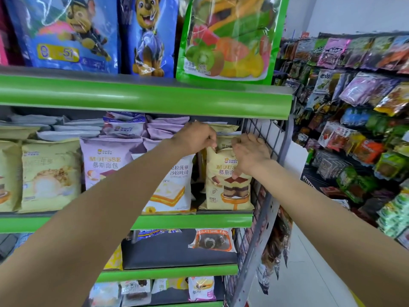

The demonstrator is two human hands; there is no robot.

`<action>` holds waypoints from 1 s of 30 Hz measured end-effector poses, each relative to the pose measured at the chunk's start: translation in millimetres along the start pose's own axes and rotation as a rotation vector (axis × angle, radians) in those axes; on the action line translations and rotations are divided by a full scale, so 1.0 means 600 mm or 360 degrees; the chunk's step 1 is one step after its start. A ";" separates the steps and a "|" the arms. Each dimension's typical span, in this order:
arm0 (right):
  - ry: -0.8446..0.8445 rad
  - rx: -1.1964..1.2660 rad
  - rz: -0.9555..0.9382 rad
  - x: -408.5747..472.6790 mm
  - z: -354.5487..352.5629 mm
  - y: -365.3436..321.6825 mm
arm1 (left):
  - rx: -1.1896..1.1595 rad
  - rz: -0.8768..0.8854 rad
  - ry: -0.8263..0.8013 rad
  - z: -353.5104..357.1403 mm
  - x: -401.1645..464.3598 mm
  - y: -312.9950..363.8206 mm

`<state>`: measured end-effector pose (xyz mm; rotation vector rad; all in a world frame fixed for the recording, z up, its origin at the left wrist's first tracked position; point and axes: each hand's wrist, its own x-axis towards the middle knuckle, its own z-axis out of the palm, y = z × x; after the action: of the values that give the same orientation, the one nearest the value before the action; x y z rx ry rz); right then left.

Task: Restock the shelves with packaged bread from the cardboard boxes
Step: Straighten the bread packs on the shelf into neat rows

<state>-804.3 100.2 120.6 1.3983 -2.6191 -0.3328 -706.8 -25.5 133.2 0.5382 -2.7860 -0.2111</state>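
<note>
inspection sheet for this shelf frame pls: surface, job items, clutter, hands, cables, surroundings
Surface: green-edged middle shelf, stocked with upright bread bags.
Job's things: cream mousse bread bag at the shelf's right end; purple mousse bread bag further left. No cardboard boxes in view.
Clutter: nothing seen.
Grippers: left hand pinches the cream bag's top edge; right hand grips its upper right.
Cables: nothing seen.
Surroundings: wire side panel; hanging snack rack to the right.

Both hands at the top edge of an upright cream mousse bread bag [229, 180] on the middle shelf [192, 220]: left hand [197, 136] pinching at 10 o'clock, right hand [251, 151] gripping at 1 o'clock, beside the wire side panel [263, 138].
</note>
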 end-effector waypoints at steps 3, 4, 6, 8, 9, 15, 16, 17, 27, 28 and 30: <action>-0.0018 0.0016 0.0014 -0.001 0.000 0.003 | 0.0507 -0.0163 0.0183 0.022 -0.002 0.000; -0.0026 0.0012 0.0021 -0.001 0.001 0.003 | 0.0516 -0.0275 0.0168 0.028 -0.002 0.003; -0.0025 -0.0003 0.0035 0.001 0.004 0.000 | 0.0380 -0.0454 0.0108 0.038 0.001 0.011; -0.0016 -0.0041 0.0045 0.006 0.006 -0.005 | 0.0222 -0.0483 0.0070 0.036 0.007 0.016; -0.0015 -0.0059 0.0044 0.007 0.005 -0.007 | 0.0149 -0.0455 0.0094 0.032 0.010 0.013; -0.0168 0.0023 -0.0085 0.017 0.002 -0.002 | -0.0039 -0.0350 -0.0167 0.015 0.050 -0.019; -0.0202 0.0053 -0.0082 0.017 0.003 -0.003 | 0.0011 -0.0350 -0.0226 0.016 0.055 -0.019; -0.0212 0.0056 -0.0078 0.016 0.003 -0.004 | 0.0063 -0.0350 -0.0226 0.018 0.058 -0.018; 0.0073 0.0143 -0.0117 0.004 0.017 -0.022 | -0.0021 -0.0318 -0.0063 0.010 0.059 -0.012; 0.0098 0.0178 -0.0119 0.005 0.018 -0.024 | 0.0040 -0.0299 -0.0052 0.007 0.056 -0.014; 0.0144 0.0226 -0.0085 0.003 0.021 -0.025 | 0.0368 -0.0255 -0.0005 0.002 0.045 -0.004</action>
<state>-796.3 92.0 104.7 1.4917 -2.5799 -0.0886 -730.5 -37.9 138.6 0.8183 -2.7879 0.0784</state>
